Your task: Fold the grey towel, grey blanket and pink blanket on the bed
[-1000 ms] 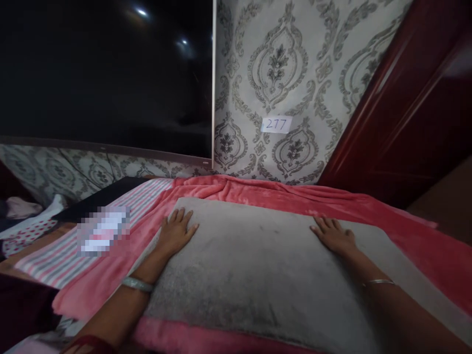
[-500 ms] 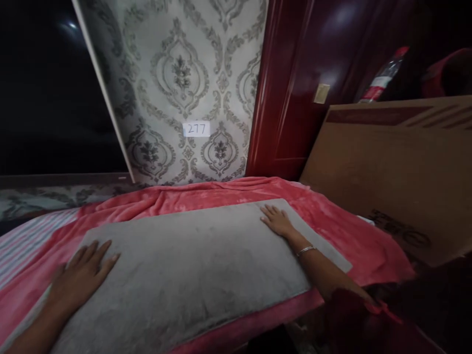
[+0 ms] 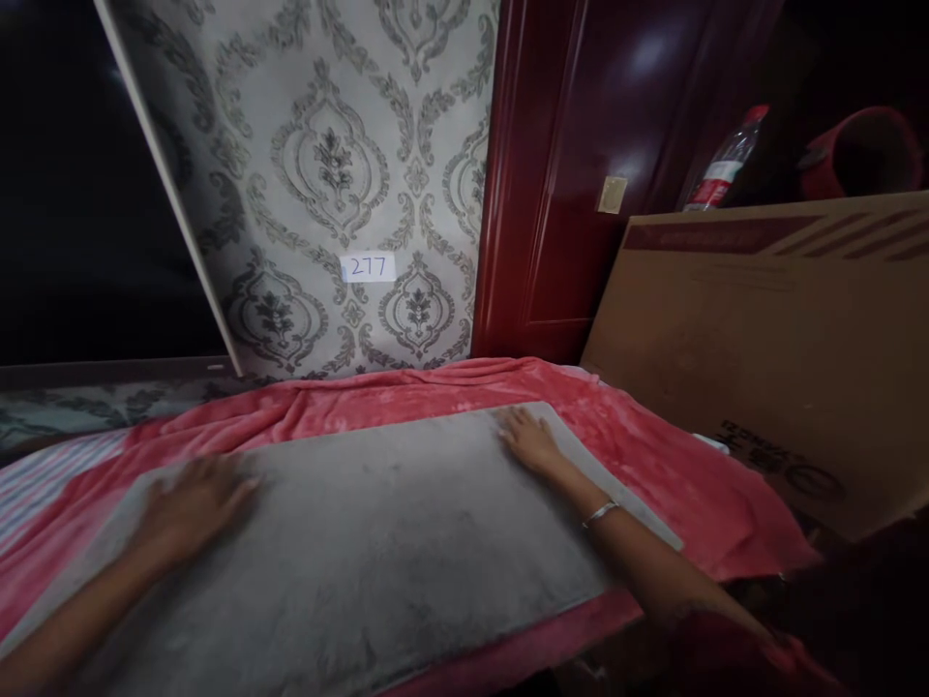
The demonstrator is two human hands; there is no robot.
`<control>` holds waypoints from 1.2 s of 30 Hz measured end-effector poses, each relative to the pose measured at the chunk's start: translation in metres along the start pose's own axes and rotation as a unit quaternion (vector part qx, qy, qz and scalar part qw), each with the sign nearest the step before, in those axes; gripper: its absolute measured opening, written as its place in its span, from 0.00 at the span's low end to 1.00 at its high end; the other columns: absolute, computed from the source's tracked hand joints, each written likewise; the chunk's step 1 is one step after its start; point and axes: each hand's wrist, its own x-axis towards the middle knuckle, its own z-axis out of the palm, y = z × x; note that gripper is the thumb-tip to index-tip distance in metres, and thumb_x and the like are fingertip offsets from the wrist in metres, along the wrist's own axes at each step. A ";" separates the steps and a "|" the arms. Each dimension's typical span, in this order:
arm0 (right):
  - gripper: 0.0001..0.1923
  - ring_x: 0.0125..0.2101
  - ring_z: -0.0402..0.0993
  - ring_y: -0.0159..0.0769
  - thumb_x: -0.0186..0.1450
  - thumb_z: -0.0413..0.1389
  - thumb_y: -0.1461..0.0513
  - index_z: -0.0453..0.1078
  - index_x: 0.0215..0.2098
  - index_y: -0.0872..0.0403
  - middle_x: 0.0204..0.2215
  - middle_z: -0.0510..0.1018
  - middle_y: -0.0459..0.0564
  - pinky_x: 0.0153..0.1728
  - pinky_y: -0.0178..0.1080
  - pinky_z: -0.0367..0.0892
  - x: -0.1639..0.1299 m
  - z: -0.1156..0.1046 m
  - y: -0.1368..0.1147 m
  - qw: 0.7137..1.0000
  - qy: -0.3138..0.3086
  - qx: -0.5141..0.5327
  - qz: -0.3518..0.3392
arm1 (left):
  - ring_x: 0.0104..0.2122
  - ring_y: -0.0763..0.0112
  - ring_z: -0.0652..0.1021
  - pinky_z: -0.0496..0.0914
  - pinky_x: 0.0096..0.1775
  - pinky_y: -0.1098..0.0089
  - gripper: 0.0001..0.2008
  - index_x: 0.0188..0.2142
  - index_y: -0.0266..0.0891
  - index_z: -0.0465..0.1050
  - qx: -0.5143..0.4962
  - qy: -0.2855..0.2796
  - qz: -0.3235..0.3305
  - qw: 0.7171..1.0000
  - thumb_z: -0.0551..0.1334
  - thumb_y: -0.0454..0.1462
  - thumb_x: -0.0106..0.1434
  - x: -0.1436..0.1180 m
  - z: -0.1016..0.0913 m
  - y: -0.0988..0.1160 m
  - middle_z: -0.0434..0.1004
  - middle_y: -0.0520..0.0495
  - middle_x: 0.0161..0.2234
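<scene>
A grey, soft-looking rectangular cloth [image 3: 377,542] lies spread out over a pink-red plush blanket [image 3: 653,465]. My left hand [image 3: 193,503] is on the cloth's left part, fingers apart and a little blurred by motion. Near the far right corner, my right hand [image 3: 528,438] rests on the cloth with its fingers stretched out. A silvery bracelet circles the right wrist. Neither hand grips anything. The cloth's near left part runs out of view beneath the left forearm.
A big cardboard box [image 3: 755,339] stands at the right, with a red-capped plastic bottle [image 3: 722,169] and a red ring-shaped object [image 3: 871,155] above it. Behind are patterned wallpaper with a paper label [image 3: 369,267] and a dark screen [image 3: 94,213]. Striped fabric [image 3: 50,479] shows at left.
My left hand has slid forward and to the right over the cloth. My right hand stays near the far right corner. The view has shifted slightly.
</scene>
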 end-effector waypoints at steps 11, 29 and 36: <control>0.31 0.70 0.45 0.45 0.75 0.39 0.45 0.52 0.72 0.47 0.71 0.51 0.49 0.68 0.53 0.40 0.023 0.025 -0.060 0.982 -0.023 0.041 -0.181 | 0.70 0.50 0.55 0.51 0.65 0.42 0.30 0.68 0.46 0.58 -0.056 -0.080 0.207 0.973 0.51 0.50 0.69 0.031 0.047 0.190 0.53 0.41 0.70; 0.31 0.71 0.40 0.48 0.74 0.43 0.50 0.49 0.73 0.48 0.72 0.46 0.54 0.66 0.59 0.42 0.021 0.018 -0.052 0.995 0.022 -0.009 -0.100 | 0.70 0.48 0.54 0.49 0.65 0.41 0.32 0.69 0.46 0.57 -0.087 -0.098 0.208 0.969 0.49 0.54 0.69 0.023 0.046 0.190 0.53 0.40 0.71; 0.30 0.70 0.42 0.49 0.74 0.41 0.48 0.52 0.72 0.45 0.72 0.49 0.50 0.66 0.59 0.44 -0.009 0.072 -0.100 0.985 0.008 -0.021 -0.172 | 0.70 0.51 0.52 0.47 0.66 0.42 0.35 0.70 0.47 0.54 -0.114 -0.159 0.234 0.952 0.49 0.57 0.68 0.019 0.036 0.180 0.49 0.41 0.72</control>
